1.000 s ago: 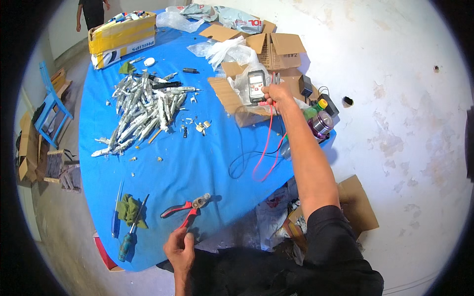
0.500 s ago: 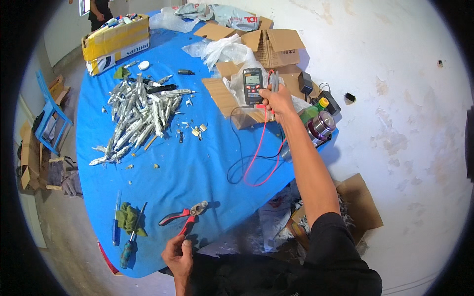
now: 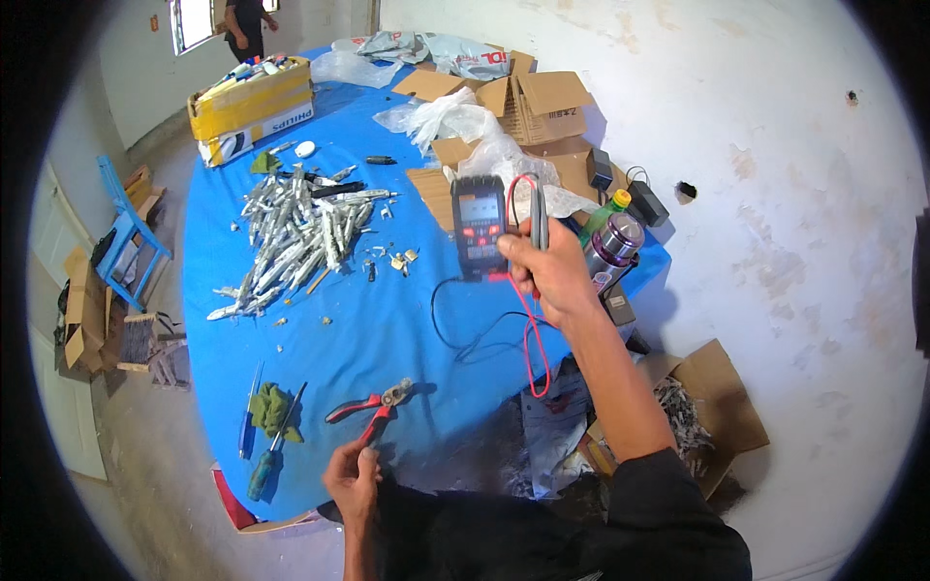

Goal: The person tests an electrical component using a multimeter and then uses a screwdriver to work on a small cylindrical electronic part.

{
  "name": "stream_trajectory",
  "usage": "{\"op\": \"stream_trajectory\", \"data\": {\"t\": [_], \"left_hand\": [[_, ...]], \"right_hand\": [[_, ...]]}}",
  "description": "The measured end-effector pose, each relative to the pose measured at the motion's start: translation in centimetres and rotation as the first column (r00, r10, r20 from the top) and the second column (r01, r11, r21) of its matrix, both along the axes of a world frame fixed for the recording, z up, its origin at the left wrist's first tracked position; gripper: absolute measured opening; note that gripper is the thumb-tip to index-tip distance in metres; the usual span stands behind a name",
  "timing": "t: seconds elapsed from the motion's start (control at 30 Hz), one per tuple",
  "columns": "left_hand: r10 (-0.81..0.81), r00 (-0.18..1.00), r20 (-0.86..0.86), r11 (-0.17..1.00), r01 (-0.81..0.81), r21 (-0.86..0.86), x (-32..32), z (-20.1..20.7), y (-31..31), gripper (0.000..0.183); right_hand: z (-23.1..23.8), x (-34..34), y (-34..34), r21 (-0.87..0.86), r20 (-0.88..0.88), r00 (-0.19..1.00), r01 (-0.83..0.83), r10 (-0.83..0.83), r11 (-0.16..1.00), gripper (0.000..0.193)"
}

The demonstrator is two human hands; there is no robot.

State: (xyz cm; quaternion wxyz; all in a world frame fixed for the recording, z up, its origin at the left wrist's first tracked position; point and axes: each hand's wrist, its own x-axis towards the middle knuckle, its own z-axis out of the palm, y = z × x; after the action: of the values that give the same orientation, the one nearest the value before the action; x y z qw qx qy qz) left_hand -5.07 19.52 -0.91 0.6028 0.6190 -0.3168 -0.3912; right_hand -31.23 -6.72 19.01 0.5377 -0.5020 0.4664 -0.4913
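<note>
My right hand (image 3: pixel 554 274) is raised over the right side of the blue-covered table, closed round a dark digital multimeter (image 3: pixel 481 232). Its screen is lit, and my thumb rests by its lower buttons. The same hand clasps the grey test probes (image 3: pixel 539 215), which point upward; red and black leads (image 3: pixel 536 358) hang below. Near the front edge my left hand (image 3: pixel 353 476) is closed, thumb against the curled fingers; whatever it may hold is hidden. Just beyond those fingers lie red-handled pliers (image 3: pixel 381 404), jaws pointing away, with one handle end close to the hand.
Several whitish pen-like sticks (image 3: pixel 300 223) lie heaped at left. Screwdrivers (image 3: pixel 263 470) and a green cloth (image 3: pixel 275 412) lie front left. A taped carton (image 3: pixel 254 105), open cardboard boxes (image 3: pixel 542 102), a flask (image 3: pixel 612 247) and a bottle (image 3: pixel 605 211) stand around. A person (image 3: pixel 246 29) is at the back.
My right hand has brought the multimeter nearer and lower, with the leads swinging along. The whole view has shifted slightly. My left hand stays by the pliers.
</note>
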Motion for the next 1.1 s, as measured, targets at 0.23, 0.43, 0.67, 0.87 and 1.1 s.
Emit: {"op": "stream_trajectory", "data": {"t": [0.23, 0.43, 0.67, 0.87, 1.1], "left_hand": [[-0.031, 0.999, 0.024, 0.996, 0.033, -0.085, -1.4, 5.3, 2.2, 0.018], [-0.035, 0.992, 0.119, 0.986, 0.053, -0.158, -2.3, 7.9, 4.0, 0.036], [-0.196, 0.981, -0.003, 0.965, 0.192, -0.18, -4.1, 8.1, 6.6, 0.06], [-0.213, 0.97, -0.118, 0.968, 0.193, -0.157, -3.7, 6.2, 9.8, 0.06], [-0.203, 0.953, -0.226, 0.978, 0.187, -0.09, -3.4, 4.9, 11.9, 0.058]], "right_hand": [[-2.9, 2.2, 11.3, 0.212, 0.258, 0.962, -0.143, 0.086, 0.967, 0.029], [-5.5, 3.7, 19.4, 0.345, 0.278, 0.951, -0.228, 0.133, 0.911, 0.031], [-7.7, 5.8, 25.1, 0.415, 0.298, 0.933, -0.317, 0.202, 0.853, 0.029], [-9.9, 6.4, 27.2, 0.454, 0.305, 0.924, -0.353, 0.23, 0.818, 0.031], [-12.0, 6.9, 28.6, 0.529, 0.289, 0.921, -0.382, 0.262, 0.758, 0.031]]}}
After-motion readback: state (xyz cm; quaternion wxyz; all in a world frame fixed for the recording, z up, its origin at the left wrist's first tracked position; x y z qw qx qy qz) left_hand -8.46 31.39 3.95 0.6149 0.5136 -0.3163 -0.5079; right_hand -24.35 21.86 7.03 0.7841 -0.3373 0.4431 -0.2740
